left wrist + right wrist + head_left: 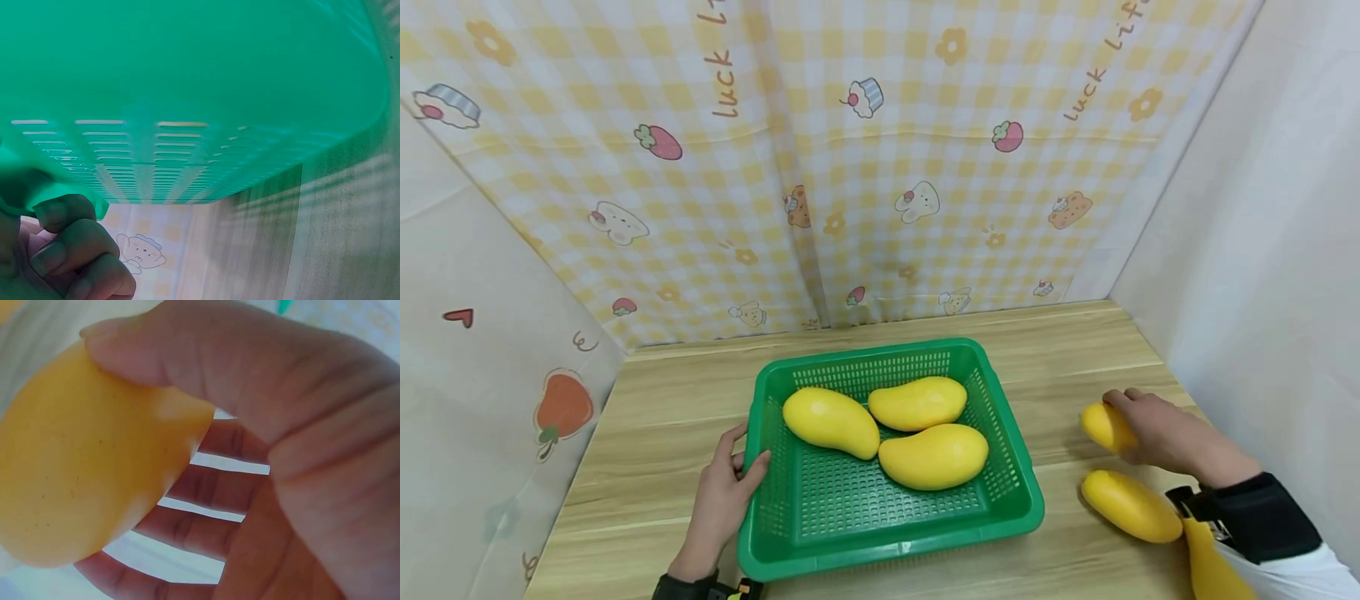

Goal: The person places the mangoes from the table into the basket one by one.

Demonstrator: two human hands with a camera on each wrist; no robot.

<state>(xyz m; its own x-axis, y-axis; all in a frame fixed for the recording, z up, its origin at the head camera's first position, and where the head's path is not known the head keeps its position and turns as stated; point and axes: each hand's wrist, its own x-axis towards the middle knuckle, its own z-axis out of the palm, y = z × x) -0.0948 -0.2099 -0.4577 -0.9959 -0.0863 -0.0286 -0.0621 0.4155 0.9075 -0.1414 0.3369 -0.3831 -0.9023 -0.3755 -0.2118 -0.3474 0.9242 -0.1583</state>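
Observation:
A green plastic basket (895, 547) stands on the table, with three yellow mangoes in it: one at the left (829, 419), one at the back right (919, 403), one below that (934, 457). My left hand (721, 498) holds the basket's left rim, thumb on top; in the left wrist view its curled fingers (84, 240) lie by the slotted wall. To the right of the basket, my right hand (1172, 435) grips another mango (1103, 426). Thumb and fingers lie around this mango (94, 456) in the right wrist view.
One more mango (1131, 506) lies on the wooden table (677, 392) below the right hand. Under the right forearm shows another (1213, 562), partly hidden. A checked curtain (865, 242) hangs behind the table, and pale cloth (1262, 250) bounds the right side.

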